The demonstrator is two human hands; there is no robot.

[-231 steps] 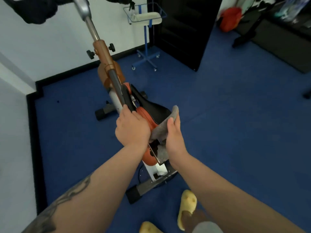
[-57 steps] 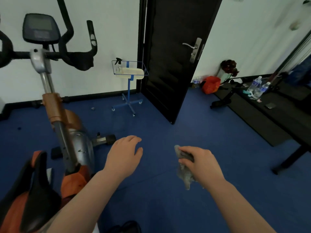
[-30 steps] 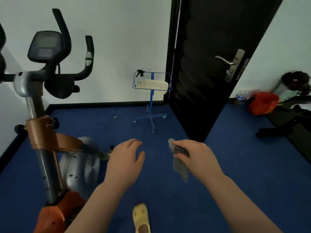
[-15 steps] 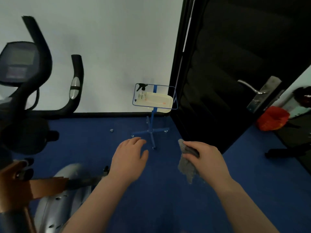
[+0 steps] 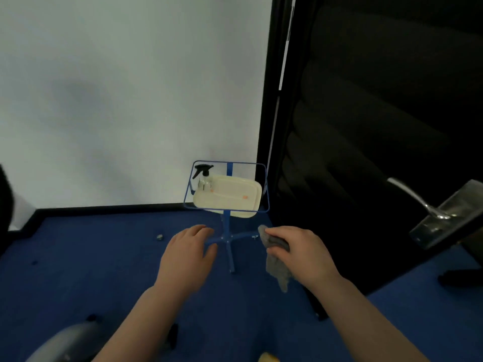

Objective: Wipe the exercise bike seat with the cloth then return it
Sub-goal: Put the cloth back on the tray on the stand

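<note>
Blue stand (image 5: 226,232) on the blue floor (image 5: 78,278) ahead of me

Its wire-rimmed top carries a cream tray (image 5: 230,195) and a spray bottle (image 5: 203,176) at the tray's left end; a small speck (image 5: 160,237) lies on the floor.

It looked like a small home gym room; blue carpet (image 5: 78,270) ran to a plain white wall (image 5: 125,95) and black door (image 5: 379,126). A grey exercise-machine housing (image 5: 65,343) sat low; a blue wheeled stand (image 5: 226,231) held a spray bottle (image 5: 203,177).

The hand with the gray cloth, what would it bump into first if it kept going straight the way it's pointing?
Probably the blue stand holding the cream tray. The right hand, gripping the cloth, points that way; depth is hard to judge.
</note>
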